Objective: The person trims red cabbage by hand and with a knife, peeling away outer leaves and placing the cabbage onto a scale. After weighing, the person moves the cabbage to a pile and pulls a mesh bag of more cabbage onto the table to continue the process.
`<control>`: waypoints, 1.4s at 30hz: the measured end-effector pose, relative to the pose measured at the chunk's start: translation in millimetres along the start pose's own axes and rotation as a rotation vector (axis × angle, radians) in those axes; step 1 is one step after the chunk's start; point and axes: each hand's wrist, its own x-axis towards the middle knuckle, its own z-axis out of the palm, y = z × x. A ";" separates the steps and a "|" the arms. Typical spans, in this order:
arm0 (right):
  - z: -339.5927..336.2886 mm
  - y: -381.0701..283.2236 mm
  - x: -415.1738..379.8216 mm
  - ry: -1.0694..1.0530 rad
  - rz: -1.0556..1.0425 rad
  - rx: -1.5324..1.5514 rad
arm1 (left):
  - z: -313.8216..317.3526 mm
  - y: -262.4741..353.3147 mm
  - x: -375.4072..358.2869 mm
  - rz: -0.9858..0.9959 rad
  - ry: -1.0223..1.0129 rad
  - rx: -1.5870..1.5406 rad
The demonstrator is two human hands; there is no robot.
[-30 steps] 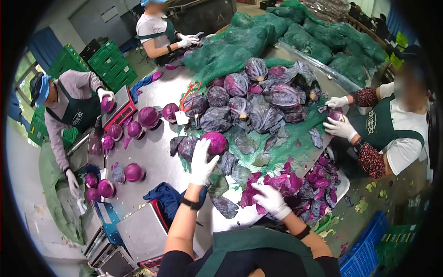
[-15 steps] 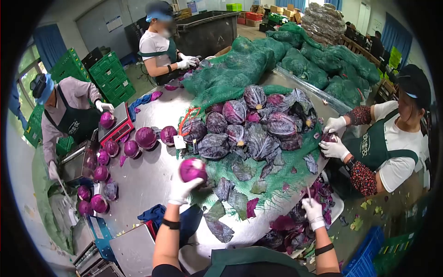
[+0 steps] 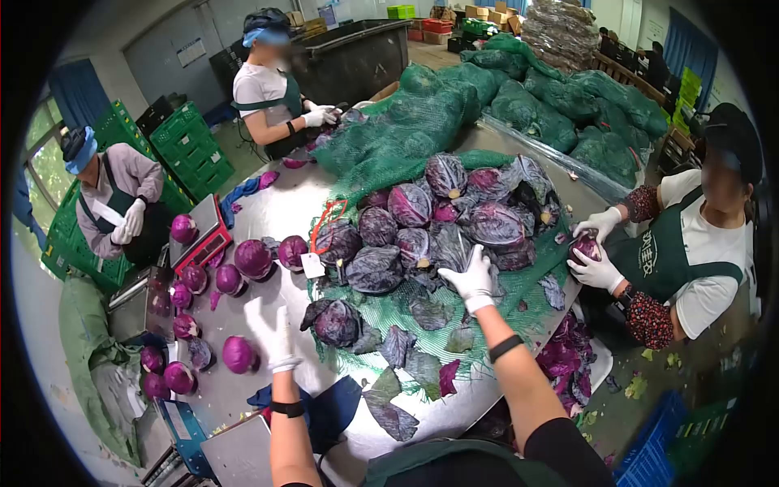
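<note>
- Left hand (image 3: 272,333), in a white fabric glove, at eight o'clock from the view's centre: fingers spread apart, holding nothing, above the smooth, reflective metal tabletop (image 3: 280,207).
- Glossy, globe-shaped magenta cabbage (image 3: 239,355), just beside the left hand at its eight o'clock: rests on the metal.
- Right hand (image 3: 472,280), likewise white-gloved, at four o'clock from centre: thumb held apart, fingers extended at the heap's five o'clock edge. Whether it grips the thin, pale sliver by its fingertips cannot be told.
- Heap of dull, purple-grey cabbages with veined, wrinkled outer leaves (image 3: 438,219), beneath and beyond the right hand: lies on coarse green plastic netting (image 3: 519,304).
- Flat, ragged purple-green leaves (image 3: 423,369), at six o'clock: overlie the netting and tabletop.
- Bulging green mesh sacks (image 3: 568,114), at two o'clock.
- Co-worker's white-gloved hands (image 3: 599,270), at three o'clock: clasp a rounded purple cabbage (image 3: 586,246).
</note>
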 end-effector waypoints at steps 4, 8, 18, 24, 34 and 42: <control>9.7 18.8 6.2 0.049 -0.109 0.011 | 85.1 88.8 -33.1 0.016 -0.386 -0.496; 0.5 70.5 -0.3 0.166 -0.322 0.157 | 176.0 114.4 -68.4 0.144 -0.657 -0.529; -17.9 79.8 -6.1 -0.145 0.326 0.691 | 282.7 145.4 -116.6 -0.111 -0.876 -0.378; -33.1 92.5 -62.7 -0.024 0.403 1.446 | 178.3 139.2 -130.6 -0.363 -0.886 -0.846; -59.3 88.2 -195.5 -0.158 -0.583 0.214 | 21.6 155.2 -222.2 0.201 -1.059 0.029; -121.2 139.6 -161.5 -0.186 0.164 0.637 | -5.4 130.9 -247.1 0.241 -0.991 -0.147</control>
